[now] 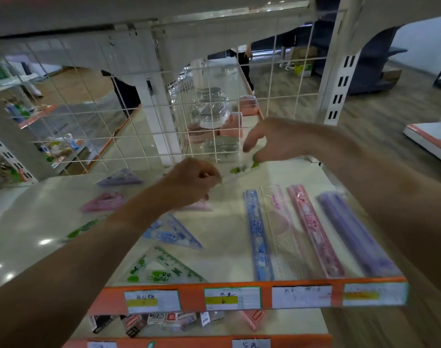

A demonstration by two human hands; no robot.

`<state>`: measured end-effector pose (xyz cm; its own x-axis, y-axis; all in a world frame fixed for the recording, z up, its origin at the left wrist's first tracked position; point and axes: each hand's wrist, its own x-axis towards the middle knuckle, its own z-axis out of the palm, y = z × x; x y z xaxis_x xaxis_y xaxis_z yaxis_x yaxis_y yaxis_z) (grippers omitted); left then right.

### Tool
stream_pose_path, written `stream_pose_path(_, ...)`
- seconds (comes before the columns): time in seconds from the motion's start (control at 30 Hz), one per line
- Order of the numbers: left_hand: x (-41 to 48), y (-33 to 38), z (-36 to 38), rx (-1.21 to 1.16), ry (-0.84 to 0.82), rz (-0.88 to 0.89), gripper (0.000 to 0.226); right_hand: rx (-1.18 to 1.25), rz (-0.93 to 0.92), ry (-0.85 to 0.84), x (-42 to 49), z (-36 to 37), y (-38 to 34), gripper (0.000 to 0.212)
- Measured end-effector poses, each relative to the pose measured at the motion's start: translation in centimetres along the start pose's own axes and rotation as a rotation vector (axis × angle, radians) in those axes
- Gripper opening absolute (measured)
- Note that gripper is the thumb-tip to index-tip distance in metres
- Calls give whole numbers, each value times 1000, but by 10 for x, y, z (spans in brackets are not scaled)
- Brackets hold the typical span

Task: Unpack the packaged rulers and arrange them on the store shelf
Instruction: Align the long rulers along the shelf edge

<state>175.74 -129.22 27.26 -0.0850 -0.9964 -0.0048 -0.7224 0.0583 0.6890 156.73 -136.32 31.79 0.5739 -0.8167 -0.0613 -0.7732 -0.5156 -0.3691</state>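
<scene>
Item in hand: clear ruler (237,171) w/ green print, blurry, held over the shelf (227,249) just in front of the wire grid (129,126). Prob. thin plastic: light, stiff-ish but bendy, slick, so best gripped at the ends by the edges. Can't tell if it's wrapped. Left hand (194,182) is curled round one end, and right hand (272,144) pinches the other. Farther from the grid lie a blue ruler (258,237), pink ruler (315,229), purple ruler (352,234) & green set square (161,270).
</scene>
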Motion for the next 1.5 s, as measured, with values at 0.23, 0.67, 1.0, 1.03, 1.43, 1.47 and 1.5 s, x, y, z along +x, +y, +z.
stream_pose_path(0.23,26,8,-27,581,264,232,34,122,30,-121,-5,24,-5,16)
stream_pose_path(0.67,22,-6,16,-448,-71,-318,53,534,287,-116,-3,59,-3,36)
stream_pose_path(1.0,-3,-11,37,-319,-250,-378,48,214,129,39,14,68,-20,37)
stream_pose_path(1.03,-5,-12,37,-312,-266,-389,48,184,138,30,16,71,-20,34)
stream_pose_path(1.43,-17,-5,28,503,-153,21,51,-38,122,-123,24,86,-19,28)
stream_pose_path(1.47,-19,-3,30,558,-178,62,49,-31,107,-121,20,83,-18,34)
stream_pose_path(1.5,-19,-3,32,598,-215,97,47,-17,90,-116,15,77,-17,38)
